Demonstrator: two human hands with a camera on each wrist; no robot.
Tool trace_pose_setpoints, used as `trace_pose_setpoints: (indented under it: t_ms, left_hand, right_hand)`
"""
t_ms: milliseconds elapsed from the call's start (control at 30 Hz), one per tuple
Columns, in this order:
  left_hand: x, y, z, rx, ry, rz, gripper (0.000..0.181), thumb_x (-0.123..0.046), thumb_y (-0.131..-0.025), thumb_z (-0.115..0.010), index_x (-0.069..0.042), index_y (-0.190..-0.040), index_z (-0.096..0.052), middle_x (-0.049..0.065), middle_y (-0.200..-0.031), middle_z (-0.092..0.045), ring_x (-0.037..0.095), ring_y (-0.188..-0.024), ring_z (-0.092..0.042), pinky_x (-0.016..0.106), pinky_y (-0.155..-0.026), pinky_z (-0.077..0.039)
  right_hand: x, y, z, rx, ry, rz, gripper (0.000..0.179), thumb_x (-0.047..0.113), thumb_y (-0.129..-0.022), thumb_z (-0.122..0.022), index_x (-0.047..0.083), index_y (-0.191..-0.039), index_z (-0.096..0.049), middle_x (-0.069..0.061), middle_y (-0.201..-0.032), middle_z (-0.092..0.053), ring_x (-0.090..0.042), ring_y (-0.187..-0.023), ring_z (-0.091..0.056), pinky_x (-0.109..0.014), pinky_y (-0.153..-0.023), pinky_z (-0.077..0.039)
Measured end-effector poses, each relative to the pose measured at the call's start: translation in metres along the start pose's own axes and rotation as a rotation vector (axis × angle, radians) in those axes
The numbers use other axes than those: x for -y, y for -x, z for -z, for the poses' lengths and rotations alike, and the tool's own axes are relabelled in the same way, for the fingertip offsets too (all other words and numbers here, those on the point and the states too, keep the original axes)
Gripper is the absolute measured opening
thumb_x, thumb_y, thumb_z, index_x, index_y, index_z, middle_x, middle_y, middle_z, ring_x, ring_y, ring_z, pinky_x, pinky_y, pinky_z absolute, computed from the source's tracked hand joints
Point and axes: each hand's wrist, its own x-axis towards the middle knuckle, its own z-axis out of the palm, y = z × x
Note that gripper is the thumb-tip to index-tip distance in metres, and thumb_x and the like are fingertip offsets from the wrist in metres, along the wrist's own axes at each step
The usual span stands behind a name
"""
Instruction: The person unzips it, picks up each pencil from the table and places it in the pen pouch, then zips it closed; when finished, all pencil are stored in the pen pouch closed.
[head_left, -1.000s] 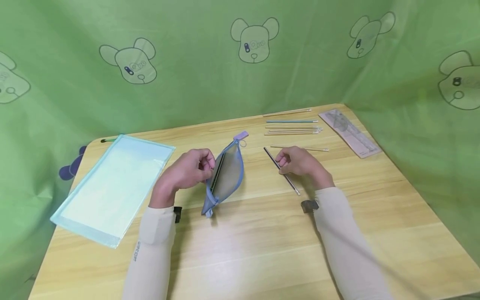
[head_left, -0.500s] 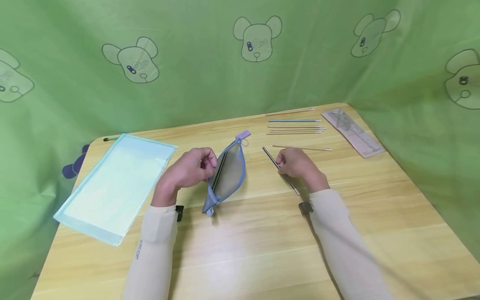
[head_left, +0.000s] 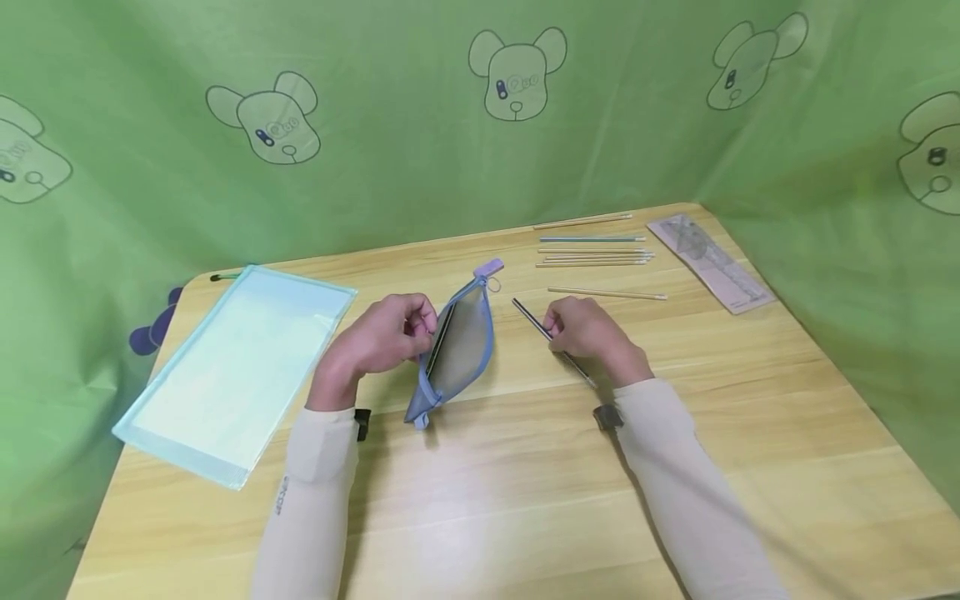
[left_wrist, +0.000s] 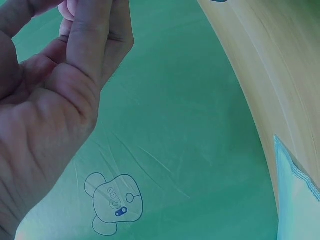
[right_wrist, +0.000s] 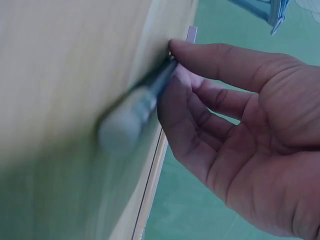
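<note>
Between our two hands, a blue see-through pouch (head_left: 467, 342) sits on the wooden table (head_left: 525, 500) with its mouth wide. Our left hand (head_left: 386, 333) pinches its left edge with thumb and finger, and a dark stick (head_left: 441, 337) lies inside, just beside those fingers. Our right hand (head_left: 592, 331) pinches a dark pencil (head_left: 531, 317) near its middle, to the right of the pouch and apart from it. Its pale end points back toward our right wrist. We cannot tell if it touches the table. Just past our right hand lies one tan pencil (head_left: 607, 293). Farther past it we see more tan pencils (head_left: 592, 251) in a bunch and a blue-green pencil (head_left: 592, 239). Off to the right of that hand is a pink ruler pack (head_left: 708, 262). Past our left hand, at the pouch's far tip, is a small purple block (head_left: 489, 267). To the left of our left hand lies a big pale blue folder (head_left: 240, 367).
</note>
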Motion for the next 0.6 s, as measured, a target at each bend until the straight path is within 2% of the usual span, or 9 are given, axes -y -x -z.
trace_pose_setpoints:
  t_ms: [133,333,467,600]
  left_hand:
    - [0.001,0.0,0.001,-0.009,0.008,0.007,0.015,0.008,-0.091,-0.059,0.003,-0.104,-0.064,0.005,-0.083,-0.059,0.021,-0.074,-0.062,0.05,-0.082,-0.064]
    - [0.003,0.001,0.002,-0.021,0.01,0.024,0.017,0.01,-0.09,-0.058,-0.001,-0.102,-0.064,0.005,-0.083,-0.059,0.022,-0.075,-0.063,0.052,-0.083,-0.063]
    - [0.002,0.001,0.002,-0.023,0.014,0.02,0.017,0.01,-0.09,-0.058,-0.001,-0.102,-0.064,0.005,-0.083,-0.059,0.022,-0.075,-0.062,0.052,-0.083,-0.063]
    - [0.001,0.001,0.002,-0.03,0.018,0.015,0.015,0.008,-0.092,-0.059,0.002,-0.104,-0.064,0.005,-0.084,-0.059,0.019,-0.074,-0.061,0.049,-0.081,-0.064]
  right_hand:
    - [0.002,-0.001,-0.001,0.008,-0.013,0.013,0.023,-0.003,-0.085,-0.071,0.001,-0.107,-0.069,-0.007,-0.093,-0.063,-0.023,-0.088,-0.058,-0.034,-0.08,-0.05]
    - [-0.003,-0.002,0.001,0.029,-0.121,0.026,0.023,0.002,-0.089,-0.075,0.002,-0.112,-0.071,-0.007,-0.098,-0.067,-0.02,-0.091,-0.061,-0.03,-0.084,-0.052]
    - [-0.004,-0.001,0.01,0.051,-0.331,0.082,0.028,0.001,-0.091,-0.075,-0.004,-0.117,-0.068,-0.008,-0.099,-0.066,-0.018,-0.091,-0.062,-0.025,-0.08,-0.055]
    - [0.002,0.005,0.02,0.084,-0.56,0.097,0.034,0.0,-0.091,-0.073,-0.006,-0.123,-0.063,-0.004,-0.1,-0.064,-0.016,-0.09,-0.063,-0.023,-0.08,-0.059]
